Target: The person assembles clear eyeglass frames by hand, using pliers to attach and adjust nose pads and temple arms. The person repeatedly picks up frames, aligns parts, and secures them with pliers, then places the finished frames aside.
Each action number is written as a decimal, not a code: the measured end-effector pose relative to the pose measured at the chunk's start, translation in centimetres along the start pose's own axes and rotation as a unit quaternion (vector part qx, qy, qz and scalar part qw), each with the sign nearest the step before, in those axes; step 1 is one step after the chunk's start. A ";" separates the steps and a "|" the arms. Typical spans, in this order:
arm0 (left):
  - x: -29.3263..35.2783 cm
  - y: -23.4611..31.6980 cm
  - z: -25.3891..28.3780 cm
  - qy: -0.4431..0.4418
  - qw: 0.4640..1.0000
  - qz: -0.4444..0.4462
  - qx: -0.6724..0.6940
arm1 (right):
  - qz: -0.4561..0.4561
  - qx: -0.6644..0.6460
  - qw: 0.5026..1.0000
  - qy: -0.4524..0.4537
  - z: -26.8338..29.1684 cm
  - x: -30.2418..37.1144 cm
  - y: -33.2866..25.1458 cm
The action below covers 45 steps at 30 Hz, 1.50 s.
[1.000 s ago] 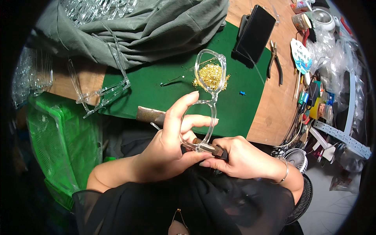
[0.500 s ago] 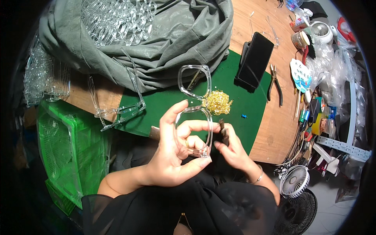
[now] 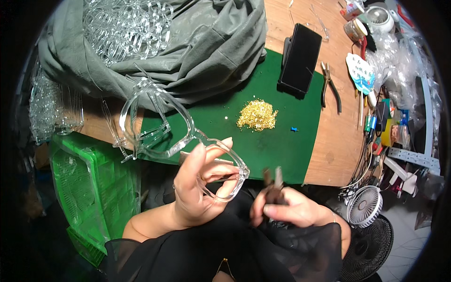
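Observation:
My left hand [image 3: 190,199] is closed on the rim of a clear plastic eyeglass frame [image 3: 189,134]. The frame tilts up to the left, one empty lens opening around my fingers and the other over the table's near edge. Lower right, my right hand [image 3: 298,207] grips a dark pliers-like tool [image 3: 274,195], its two tips pointing up and somewhat blurred. Hand and tool are apart from the frame. Beyond them a heap of tiny gold pieces [image 3: 257,115] lies on a green mat [image 3: 202,122]. Behind the held frame, another clear pair of glasses [image 3: 159,136] rests on the table.
A grey cloth sack [image 3: 206,61] full of clear frames [image 3: 127,30] fills the far left. Right of the gold heap are a blue pin [image 3: 294,129], a black phone [image 3: 302,58] and pliers [image 3: 331,89]. A green crate [image 3: 77,178] stands left, small fans [image 3: 365,205] right.
The eyeglass frame has turned from upright to slanting left and moved off the gold heap. My right hand with the tool has drawn down and away from the frame.

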<state>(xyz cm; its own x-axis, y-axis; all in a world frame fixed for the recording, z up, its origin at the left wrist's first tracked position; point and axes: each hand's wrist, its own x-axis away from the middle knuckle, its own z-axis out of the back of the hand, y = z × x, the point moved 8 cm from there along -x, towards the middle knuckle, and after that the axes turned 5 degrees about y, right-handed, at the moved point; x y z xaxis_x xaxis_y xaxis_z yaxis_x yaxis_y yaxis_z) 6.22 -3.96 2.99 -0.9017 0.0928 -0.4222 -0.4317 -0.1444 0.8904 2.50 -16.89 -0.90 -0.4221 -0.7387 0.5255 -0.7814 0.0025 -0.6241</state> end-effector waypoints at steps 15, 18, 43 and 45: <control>1.1 0.0 -0.2 0.058 0.993 -0.080 -0.065 | -0.115 -0.242 0.963 -0.035 -4.2 -1.0 1.1; 0.9 -0.1 -0.3 0.050 0.989 -0.087 -0.109 | -0.087 -0.282 0.954 -0.048 -4.5 -1.1 0.7; 1.0 -0.5 -0.8 0.037 0.990 -0.098 -0.092 | -0.034 -0.393 0.919 -0.003 -4.6 -2.9 2.8; 0.9 -0.6 -0.9 0.028 0.992 -0.093 -0.085 | -0.034 -0.403 0.915 -0.006 -4.4 -3.0 3.1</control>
<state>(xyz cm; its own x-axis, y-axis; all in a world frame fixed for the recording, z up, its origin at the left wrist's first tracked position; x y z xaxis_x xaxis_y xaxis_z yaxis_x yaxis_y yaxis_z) 5.69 -4.66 1.90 -0.8041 0.0793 -0.5892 -0.5836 -0.2945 0.7568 -0.67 -11.67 -1.80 -0.3595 -0.7622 0.5383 -0.8922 0.4497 0.0408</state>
